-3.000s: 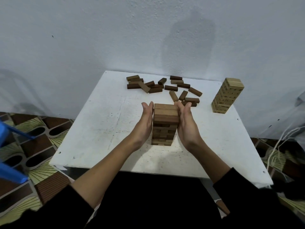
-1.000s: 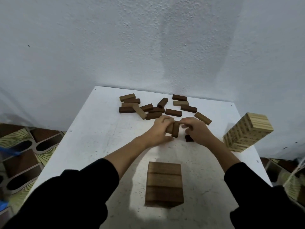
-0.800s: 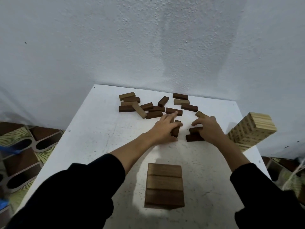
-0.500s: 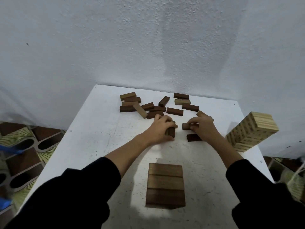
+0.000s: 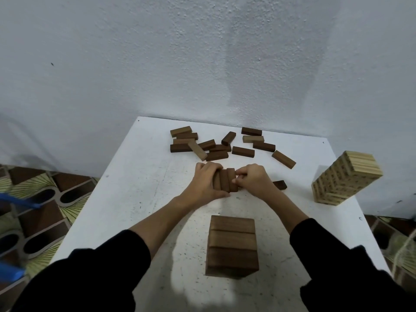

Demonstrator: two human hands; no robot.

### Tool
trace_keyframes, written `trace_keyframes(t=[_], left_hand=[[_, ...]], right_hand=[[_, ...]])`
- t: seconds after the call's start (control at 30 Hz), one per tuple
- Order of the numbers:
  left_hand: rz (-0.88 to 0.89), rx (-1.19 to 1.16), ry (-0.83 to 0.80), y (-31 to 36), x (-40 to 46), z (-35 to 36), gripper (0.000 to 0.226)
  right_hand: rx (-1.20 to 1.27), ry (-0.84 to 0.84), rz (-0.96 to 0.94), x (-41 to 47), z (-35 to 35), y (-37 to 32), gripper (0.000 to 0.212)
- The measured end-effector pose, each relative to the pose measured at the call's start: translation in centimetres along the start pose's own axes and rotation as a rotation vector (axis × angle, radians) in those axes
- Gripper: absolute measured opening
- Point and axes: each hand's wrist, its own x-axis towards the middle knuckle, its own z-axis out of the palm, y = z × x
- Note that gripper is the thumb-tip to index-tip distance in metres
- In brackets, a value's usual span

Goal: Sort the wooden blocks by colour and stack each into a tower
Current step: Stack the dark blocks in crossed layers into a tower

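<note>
A brown block tower (image 5: 232,244) stands near me on the white table (image 5: 135,188). Beyond it, three brown blocks (image 5: 226,182) lie side by side between my hands. My left hand (image 5: 203,183) grips them from the left, fingers curled over the top. My right hand (image 5: 254,182) pinches them from the right. One dark block (image 5: 280,185) lies just right of my right hand. Several loose brown and tan blocks (image 5: 216,149) are scattered at the table's far side. A pale wood tower (image 5: 344,180) stands at the right edge.
The white wall rises directly behind the table. Patterned floor tiles (image 5: 33,199) and a blue object (image 5: 18,201) show on the left. A rope (image 5: 405,251) hangs at the lower right.
My hands left the brown tower and reached forward. They gathered loose blocks, and my right hand brought one over so three now sit together between both hands.
</note>
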Motion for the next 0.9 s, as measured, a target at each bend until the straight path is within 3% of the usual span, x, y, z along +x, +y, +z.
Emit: trace_keyframes(t=[0.1,0.23,0.37,0.9], left_hand=[[-0.018,0.018,-0.062,-0.2,-0.2,-0.4,0.086],[-0.103,0.092,-0.121,-0.8,-0.2,-1.5,0.108],[-0.105,-0.105,-0.189,-1.1,-0.3,-1.8,0.109],[-0.06,-0.232,-0.191,-1.1,-0.1,-1.3,0.1]], right_hand=[[0.009,0.001,-0.008,-0.2,-0.1,0.4,0.033],[-0.011,-0.122,-0.08,0.0,-0.2,1.3,0.074],[-0.007,-0.213,-0.155,-0.1,0.7,1.7,0.102],[0.107,-0.118,-0.289,-0.6,2.1,2.7,0.096]])
